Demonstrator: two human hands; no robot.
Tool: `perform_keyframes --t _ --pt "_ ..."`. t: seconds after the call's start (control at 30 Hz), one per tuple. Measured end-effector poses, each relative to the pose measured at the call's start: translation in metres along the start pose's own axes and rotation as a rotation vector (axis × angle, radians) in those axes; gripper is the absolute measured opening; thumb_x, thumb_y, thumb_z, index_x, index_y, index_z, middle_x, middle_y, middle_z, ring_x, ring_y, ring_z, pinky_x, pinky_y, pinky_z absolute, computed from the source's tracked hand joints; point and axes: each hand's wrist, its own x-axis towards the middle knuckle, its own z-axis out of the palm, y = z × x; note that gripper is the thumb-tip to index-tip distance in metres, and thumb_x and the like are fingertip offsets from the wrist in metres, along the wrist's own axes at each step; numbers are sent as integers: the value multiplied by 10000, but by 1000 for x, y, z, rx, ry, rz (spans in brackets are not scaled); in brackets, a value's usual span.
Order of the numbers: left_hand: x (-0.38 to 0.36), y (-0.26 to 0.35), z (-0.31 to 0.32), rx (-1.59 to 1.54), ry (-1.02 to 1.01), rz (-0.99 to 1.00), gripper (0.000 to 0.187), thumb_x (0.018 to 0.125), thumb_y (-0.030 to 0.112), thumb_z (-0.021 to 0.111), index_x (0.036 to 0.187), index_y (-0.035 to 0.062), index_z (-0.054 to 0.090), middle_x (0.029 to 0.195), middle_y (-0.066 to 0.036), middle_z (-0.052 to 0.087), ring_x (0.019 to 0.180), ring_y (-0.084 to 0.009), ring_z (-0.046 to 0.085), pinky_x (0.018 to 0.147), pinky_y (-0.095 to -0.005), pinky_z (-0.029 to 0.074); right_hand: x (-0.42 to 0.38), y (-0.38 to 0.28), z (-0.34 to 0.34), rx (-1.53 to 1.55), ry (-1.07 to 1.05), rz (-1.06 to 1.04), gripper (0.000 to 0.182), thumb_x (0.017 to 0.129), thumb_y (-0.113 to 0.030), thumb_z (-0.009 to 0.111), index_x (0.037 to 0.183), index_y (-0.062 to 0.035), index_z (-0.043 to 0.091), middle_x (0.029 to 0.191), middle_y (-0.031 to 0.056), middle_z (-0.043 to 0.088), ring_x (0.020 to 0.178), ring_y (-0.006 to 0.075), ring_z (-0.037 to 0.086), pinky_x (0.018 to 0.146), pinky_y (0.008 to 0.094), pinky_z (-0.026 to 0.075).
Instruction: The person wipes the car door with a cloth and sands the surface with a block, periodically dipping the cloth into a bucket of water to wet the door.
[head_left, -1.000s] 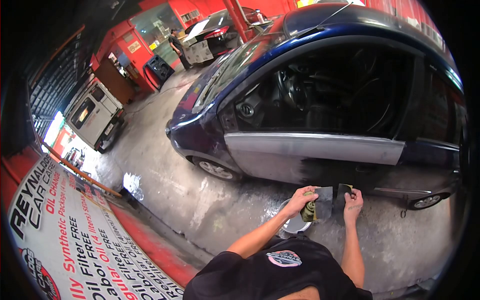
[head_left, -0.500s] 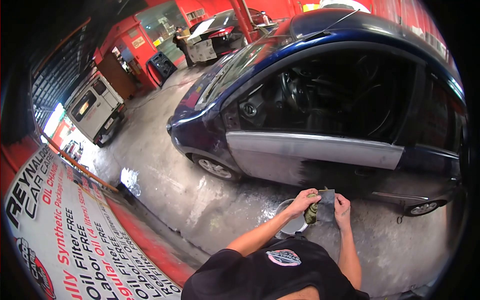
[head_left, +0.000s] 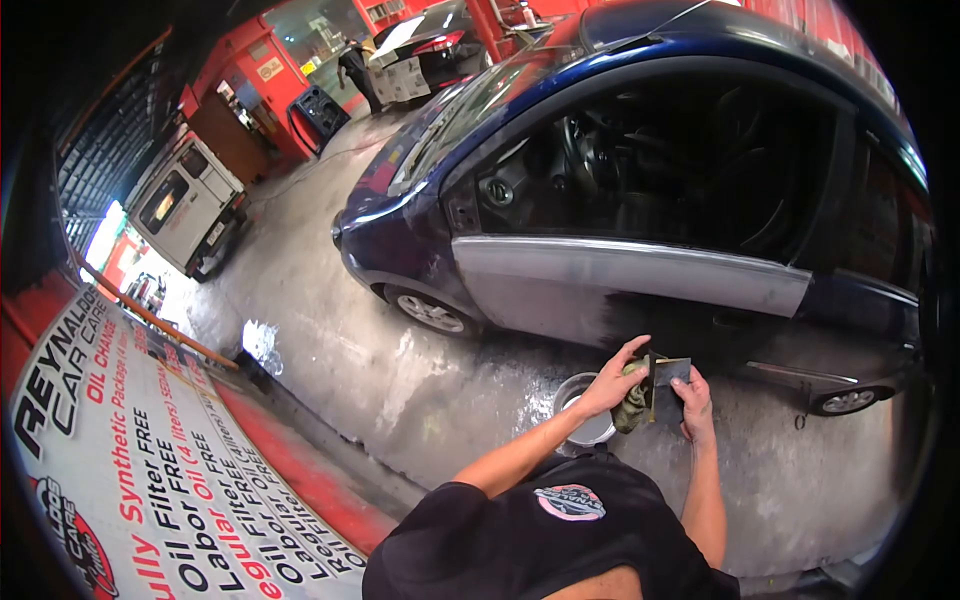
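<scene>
In front of my chest, my left hand (head_left: 612,386) grips a crumpled green cloth (head_left: 630,408), its index finger pointing outward. Beside the cloth is a dark grey sheet of sandpaper (head_left: 672,374), bent, with a tan edge along its top. My right hand (head_left: 696,402) pinches the sandpaper from the right, thumb on its face. Below my left forearm stands a round bucket (head_left: 597,428) on the wet floor, partly hidden by the arm. Just beyond my hands is the car door (head_left: 620,275), with a dull grey band across its upper part and dark patches lower down.
The dark blue car (head_left: 400,215) fills the area ahead, its front window open. A sign board (head_left: 130,450) runs along the left. Further back are a white van (head_left: 185,205), a black loose door panel (head_left: 318,118), another car (head_left: 440,45) and a person (head_left: 357,75).
The sandpaper, held flatter before, is now bent between my hands. My left index finger has stretched outward and my right hand has shifted slightly. The view has tilted a little downward.
</scene>
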Motion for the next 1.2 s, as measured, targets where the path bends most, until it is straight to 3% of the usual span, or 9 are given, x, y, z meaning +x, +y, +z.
perform_keyframes --t 0.07,0.17,0.3,0.57,0.63,0.73,0.8,1.13,1.2 --pt "0 2 -3 281 -109 134 502 1035 170 659 1521 102 555 1374 -107 595 1202 -205 599 1060 -356 472 -2 -5 -4 6 -16 33 316 1000 -112 629 1298 -8 624 1148 46 733 1016 113 687 939 293 545" --pt "-2 16 5 506 -34 93 446 1013 162 673 1453 104 628 1413 -154 587 1199 -275 633 1033 -369 498 -1 -5 -3 21 -29 39 328 1001 -111 627 1313 -11 615 1165 53 730 1021 118 695 933 299 558" --pt "-7 19 12 516 95 168 437 992 175 698 1417 89 651 1405 -167 603 1195 -298 655 1011 -376 515 -4 -7 8 42 -2 45 343 1002 -114 627 1328 -11 607 1180 56 727 1028 123 698 947 304 559" --pt "3 11 5 355 53 241 488 900 179 806 1344 35 664 1355 -189 657 1270 -334 641 1087 -394 493 -2 -6 8 86 1 12 415 1008 -142 604 1396 3 578 1259 82 695 1137 155 674 1006 328 539" --pt "3 16 7 232 59 75 508 878 186 846 1320 8 669 1263 -133 715 1190 -240 673 1057 -364 508 -1 -6 6 89 -13 -1 437 1005 -138 598 1413 15 567 1300 101 676 1185 172 658 1031 337 529" --pt "5 22 6 209 56 78 420 910 127 821 1281 10 661 1200 -81 710 1160 -184 673 999 -326 536 1 -2 -3 233 -39 50 400 1012 -111 576 1389 25 577 1277 107 693 1158 173 675 1032 338 533" --pt "3 31 10 -146 -10 -53 370 972 73 753 1297 5 589 1179 -91 696 1106 -143 689 941 -291 551 1 -1 -8 269 -21 63 386 1016 -100 569 1381 26 580 1267 107 700 1147 172 682 1032 339 535" --pt "6 15 5 165 42 -133 497 938 287 823 1304 7 636 1250 -61 658 1123 -140 616 991 -317 499 4 6 -10 266 -50 95 354 1036 -124 593 1365 6 598 1258 81 711 1122 134 685 1020 306 534" --pt "5 13 7 128 61 -139 449 948 251 812 1279 1 642 1205 -54 665 1095 -131 616 980 -300 497 5 9 -12 221 -85 97 367 1031 -130 639 1370 3 594 1250 75 713 1115 121 682 1020 300 532"
